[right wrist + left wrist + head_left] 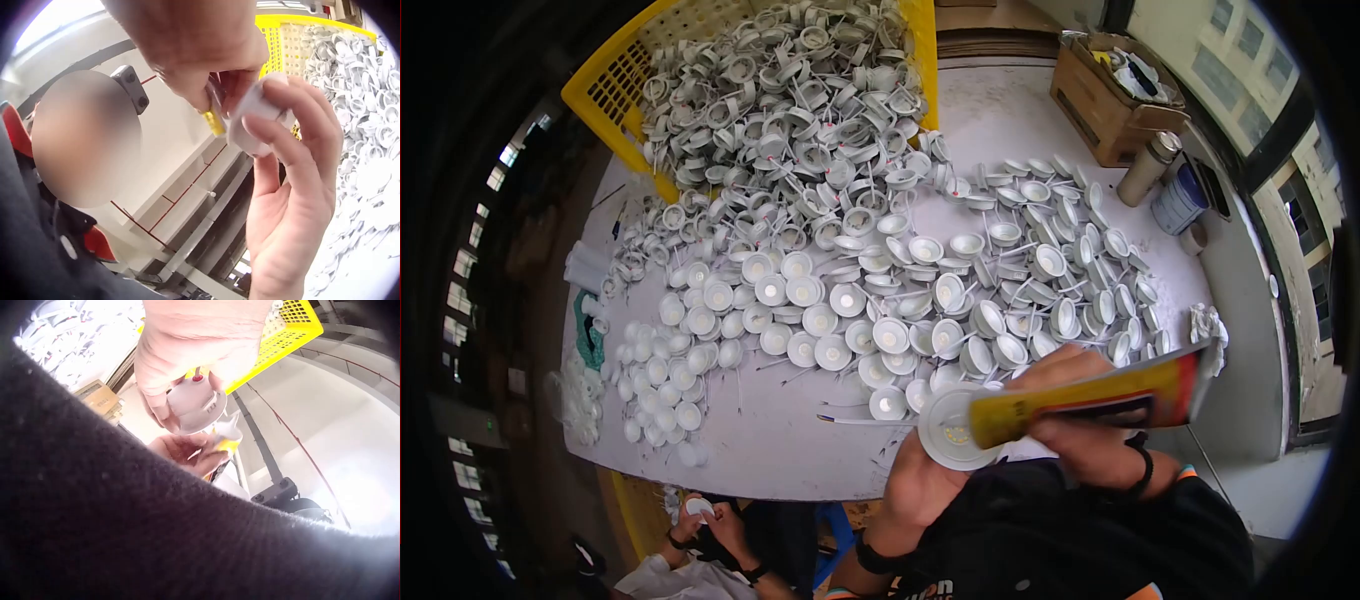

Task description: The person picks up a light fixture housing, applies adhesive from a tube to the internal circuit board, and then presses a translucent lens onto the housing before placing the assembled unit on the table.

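A round white lamp cup with small yellow dots inside (950, 430) is held in the left hand (925, 485), its open face up in the head view. The right hand (1085, 450) grips a yellow and red tube (1090, 400), whose near end covers part of the cup. In the left wrist view the left hand (200, 344) pinches the cup (197, 406) by its sides, with the right hand (187, 453) below it. The right wrist view shows the left hand's (294, 156) fingers round the cup (253, 119), beside the right hand (200, 50) and the tube (214, 123).
Many white cups (890, 335) cover the table (800, 465). At the back stands a yellow basket (605, 90) heaped with more. A cardboard box (1090, 100), a metal flask (1148, 170) and a tin (1178, 203) stand at the right. Another person's hands (718, 525) are at the front left.
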Demonstrator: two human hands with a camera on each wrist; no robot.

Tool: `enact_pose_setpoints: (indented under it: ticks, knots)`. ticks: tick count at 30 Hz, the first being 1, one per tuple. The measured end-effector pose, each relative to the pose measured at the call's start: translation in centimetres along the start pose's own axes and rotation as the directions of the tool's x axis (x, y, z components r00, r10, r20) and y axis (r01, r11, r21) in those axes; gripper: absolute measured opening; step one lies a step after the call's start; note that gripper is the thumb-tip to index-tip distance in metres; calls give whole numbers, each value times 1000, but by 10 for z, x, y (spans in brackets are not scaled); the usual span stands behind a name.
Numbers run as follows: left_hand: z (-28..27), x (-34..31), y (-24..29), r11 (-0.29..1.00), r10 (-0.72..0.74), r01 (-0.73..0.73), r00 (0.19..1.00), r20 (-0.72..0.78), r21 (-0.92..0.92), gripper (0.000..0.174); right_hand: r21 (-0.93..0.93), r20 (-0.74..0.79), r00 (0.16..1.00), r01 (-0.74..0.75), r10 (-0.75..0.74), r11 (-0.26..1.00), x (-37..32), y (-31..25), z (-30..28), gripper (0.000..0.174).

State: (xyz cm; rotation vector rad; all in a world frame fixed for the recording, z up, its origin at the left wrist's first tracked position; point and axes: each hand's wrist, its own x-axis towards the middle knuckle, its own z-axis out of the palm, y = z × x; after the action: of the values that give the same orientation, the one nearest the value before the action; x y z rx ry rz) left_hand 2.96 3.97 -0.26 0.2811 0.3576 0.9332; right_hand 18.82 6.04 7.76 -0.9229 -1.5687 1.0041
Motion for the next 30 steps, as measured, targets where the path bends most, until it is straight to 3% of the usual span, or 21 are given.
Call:
enact_pose_setpoints:
  ticks: [2, 5, 7, 9, 11, 14, 29, 30]
  knots:
    - [-5, -2, 2, 998, 1, -3, 1000, -26, -56, 50, 164, -203, 978, -12, 46, 986, -9, 3, 0, 22]
    - [-6, -5, 5, 990, -34, 19, 994, -106, -142, 53, 129, -233, 971, -27, 57, 991, -10, 10, 1, 24]
    - [-7, -4, 7, 954, -34, 67, 993, 117, -293, 53, 121, -146, 988, -35, 53, 992, -7, 8, 0, 25]
    - [-7, -5, 7, 952, -46, 83, 990, 130, -294, 54, -28, -13, 997, -75, 75, 997, -5, 6, 4, 28]
    - [-7, -6, 8, 952, -57, 97, 988, 141, -291, 56, 66, -50, 992, -110, 114, 992, -6, 3, 8, 23]
    - [-6, -8, 7, 953, -65, 113, 983, 173, -282, 59, -96, 208, 974, -68, 87, 993, 1, -6, 2, 27]
    - [-8, -9, 5, 967, -84, 129, 976, 203, -220, 60, -63, 208, 973, -87, 98, 994, 4, -4, 7, 30]
    - [-4, -9, 6, 977, -114, 130, 988, 101, -170, 60, -65, 207, 973, -88, 100, 994, 3, -4, 7, 30]
